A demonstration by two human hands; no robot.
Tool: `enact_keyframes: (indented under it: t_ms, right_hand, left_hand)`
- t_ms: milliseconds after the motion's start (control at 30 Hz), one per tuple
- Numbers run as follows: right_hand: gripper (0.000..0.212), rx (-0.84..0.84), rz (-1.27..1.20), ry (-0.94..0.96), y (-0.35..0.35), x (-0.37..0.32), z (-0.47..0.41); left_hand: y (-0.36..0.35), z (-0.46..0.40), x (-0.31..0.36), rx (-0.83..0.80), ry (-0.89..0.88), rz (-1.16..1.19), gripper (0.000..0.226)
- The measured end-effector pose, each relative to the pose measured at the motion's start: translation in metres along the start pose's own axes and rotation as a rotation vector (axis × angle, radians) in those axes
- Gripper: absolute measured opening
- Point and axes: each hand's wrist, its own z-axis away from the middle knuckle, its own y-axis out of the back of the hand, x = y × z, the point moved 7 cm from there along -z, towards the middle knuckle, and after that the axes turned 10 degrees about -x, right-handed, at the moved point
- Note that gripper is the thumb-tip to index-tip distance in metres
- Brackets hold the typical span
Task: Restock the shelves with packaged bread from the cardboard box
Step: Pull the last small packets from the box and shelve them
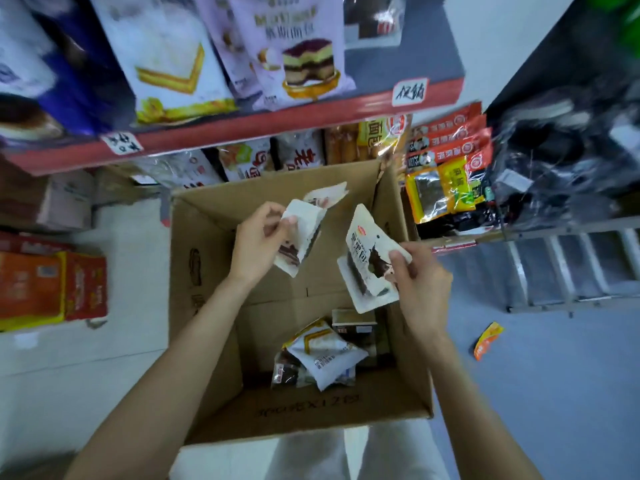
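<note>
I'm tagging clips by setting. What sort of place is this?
Most likely a small grocery or convenience shop aisle: a red-edged shelf with price labels, packaged bread standing on it, and an open cardboard box of stock on the floor.

Both bare forearms outstretched, left hand (256,245) and right hand (420,282) raised, fingers curled in pinches.

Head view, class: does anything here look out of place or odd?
Yes. An orange and yellow packet lies alone on the blue-grey floor, right of the cardboard box, away from the shelves and stock, as if dropped. Nothing looks spilled or torn.
</note>
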Motion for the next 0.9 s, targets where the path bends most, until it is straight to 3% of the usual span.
enact_keyframes:
  t_ms: [100,200,400,500,700,900]
  right_hand:
    - [0.005,-0.064,-0.073,0.135,0.038,-0.043,-0.009]
    - [0.006,-0.089,0.066,0.330,0.076,-0.090,-0.021]
    - [0.014,0.130,0.274,0.636,0.168,-0.183,-0.061]
    - [0.018,0.217,0.280,0.667,0.195,-0.214,-0.100]
    - [0.022,0.019,0.153,0.548,0.157,-0.237,-0.228]
    - [0.023,-0.032,0.070,0.445,0.136,-0.230,-0.270]
  left_hand:
    - [0.021,0.006,0.047,0.083,-0.048,-0.030,0.006]
    - [0.031,0.003,0.090,0.124,-0.079,-0.018,0.017]
    - [0.048,-0.012,0.159,0.191,-0.168,0.057,0.011]
    - [0.054,-0.023,0.179,0.215,-0.192,0.002,0.011]
    - [0.059,-0.054,0.208,0.260,-0.188,0.007,0.015]
    - [0.049,-0.088,0.244,0.207,-0.190,0.001,0.012]
